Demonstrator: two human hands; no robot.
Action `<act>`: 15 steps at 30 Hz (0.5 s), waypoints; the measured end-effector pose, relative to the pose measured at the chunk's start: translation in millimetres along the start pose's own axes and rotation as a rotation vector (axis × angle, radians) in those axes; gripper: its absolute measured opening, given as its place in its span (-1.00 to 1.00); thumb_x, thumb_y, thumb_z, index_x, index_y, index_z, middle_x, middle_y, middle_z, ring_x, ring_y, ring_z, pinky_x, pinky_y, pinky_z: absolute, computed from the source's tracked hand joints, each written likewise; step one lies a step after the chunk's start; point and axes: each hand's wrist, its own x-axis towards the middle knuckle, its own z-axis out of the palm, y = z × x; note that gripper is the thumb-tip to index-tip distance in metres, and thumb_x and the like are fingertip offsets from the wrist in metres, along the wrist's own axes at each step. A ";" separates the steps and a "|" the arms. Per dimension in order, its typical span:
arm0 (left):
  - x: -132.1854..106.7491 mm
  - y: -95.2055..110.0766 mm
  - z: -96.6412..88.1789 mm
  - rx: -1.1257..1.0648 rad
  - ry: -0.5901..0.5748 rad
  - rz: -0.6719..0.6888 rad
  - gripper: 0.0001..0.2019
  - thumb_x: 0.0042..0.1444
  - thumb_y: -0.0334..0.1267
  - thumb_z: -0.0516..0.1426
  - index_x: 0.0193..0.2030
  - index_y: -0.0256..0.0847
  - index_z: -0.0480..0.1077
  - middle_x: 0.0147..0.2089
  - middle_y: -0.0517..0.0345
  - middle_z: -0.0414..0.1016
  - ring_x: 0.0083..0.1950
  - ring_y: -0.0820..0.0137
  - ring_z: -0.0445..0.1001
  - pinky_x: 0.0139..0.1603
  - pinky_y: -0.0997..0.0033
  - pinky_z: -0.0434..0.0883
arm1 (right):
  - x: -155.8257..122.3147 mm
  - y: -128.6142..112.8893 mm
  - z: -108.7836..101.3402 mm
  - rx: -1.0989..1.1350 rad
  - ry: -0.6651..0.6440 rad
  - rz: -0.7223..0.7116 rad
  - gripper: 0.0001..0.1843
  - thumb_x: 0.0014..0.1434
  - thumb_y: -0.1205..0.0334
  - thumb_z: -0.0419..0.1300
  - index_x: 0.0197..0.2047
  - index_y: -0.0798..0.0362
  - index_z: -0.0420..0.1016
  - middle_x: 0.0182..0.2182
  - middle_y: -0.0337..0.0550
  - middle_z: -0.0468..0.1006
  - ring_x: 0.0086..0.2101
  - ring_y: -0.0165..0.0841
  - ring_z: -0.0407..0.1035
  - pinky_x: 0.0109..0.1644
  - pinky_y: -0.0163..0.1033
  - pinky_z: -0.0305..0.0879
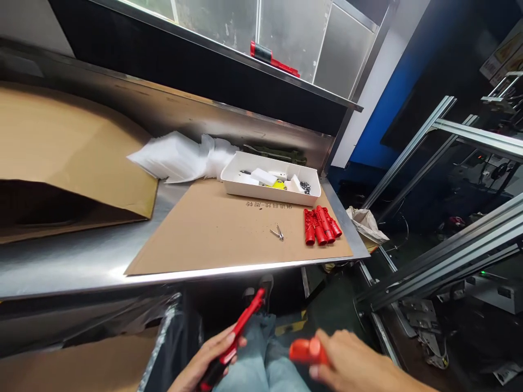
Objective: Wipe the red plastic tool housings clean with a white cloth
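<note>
My left hand [218, 348] is closed around a long red-and-black tool [245, 318], whose narrow red end points up and away, below the table's front edge. My right hand [341, 354] is closed on a blunt orange-red object [307, 350]; motion blur hides its exact kind. The two held things are apart, over my legs. Beyond them, several red ribbed plastic parts [321, 226] lie side by side on a cardboard sheet [204, 234]. Small silvery metal pieces [278, 232] rest near the sheet's middle.
A white tray [265, 191] holds white blocks, a yellow item and small dark parts. White foam sheets [175, 155] and a large open carton [73, 141] are left of it. Another red-and-black tool [261, 53] lies on the upper ledge. Metal framing [445, 261] stands to the right.
</note>
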 end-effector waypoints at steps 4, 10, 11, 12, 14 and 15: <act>-0.4 -2.5 -0.5 0.349 0.142 0.251 -0.47 -0.27 0.07 0.38 -0.07 0.02 0.59 0.01 0.05 0.54 0.01 -0.04 0.38 0.14 0.02 0.30 | -5.9 5.1 -1.3 0.021 0.036 0.027 -0.68 0.33 0.09 -0.03 0.02 0.06 0.35 -0.07 0.14 0.52 -0.03 0.00 0.41 0.01 0.00 0.26; -15.3 1.8 10.5 0.496 0.137 0.367 -0.57 -0.21 0.01 0.36 -0.12 0.05 0.63 0.00 0.03 0.55 0.13 -0.11 0.34 0.29 0.07 0.16 | -6.8 21.7 -12.9 0.026 0.119 0.028 -0.69 0.34 0.06 -0.09 -0.04 0.05 0.33 -0.14 0.08 0.51 -0.08 -0.03 0.41 -0.01 0.00 0.27; -17.2 2.9 13.2 0.455 0.090 0.346 -0.57 -0.17 0.01 0.37 -0.09 0.03 0.62 -0.08 0.03 0.57 -0.01 -0.01 0.43 0.14 0.18 0.33 | -8.0 22.6 -14.2 0.016 0.148 0.032 -0.68 0.34 0.07 -0.10 -0.05 0.06 0.34 -0.15 0.08 0.51 -0.09 -0.04 0.42 -0.01 0.00 0.27; -18.6 4.0 15.5 0.389 0.043 0.314 -0.55 -0.11 0.05 0.35 -0.06 -0.01 0.60 -0.18 0.03 0.58 -0.20 0.11 0.48 -0.10 0.29 0.44 | -10.2 22.4 -14.8 0.021 0.147 0.040 -0.68 0.34 0.06 -0.09 -0.04 0.06 0.34 -0.14 0.08 0.51 -0.07 -0.04 0.42 0.00 -0.01 0.27; -19.6 5.7 18.0 0.205 -0.021 0.228 -0.48 -0.01 0.17 0.27 -0.01 -0.13 0.55 -0.38 0.05 0.52 -0.53 0.34 0.33 -0.53 0.44 0.33 | -16.0 18.8 -13.6 0.059 0.054 0.051 -0.68 0.30 0.03 -0.01 0.00 0.02 0.35 -0.08 0.08 0.50 -0.01 -0.02 0.40 0.00 -0.01 0.27; -19.4 6.6 18.1 0.109 -0.037 0.176 -0.44 0.01 0.21 0.24 0.00 -0.18 0.53 -0.42 0.06 0.48 -0.60 0.43 0.22 -0.62 0.49 0.23 | -18.7 15.8 -11.9 0.075 0.021 0.050 -0.67 0.28 0.02 0.01 0.01 0.00 0.35 -0.06 0.07 0.50 0.00 -0.02 0.40 0.00 -0.02 0.28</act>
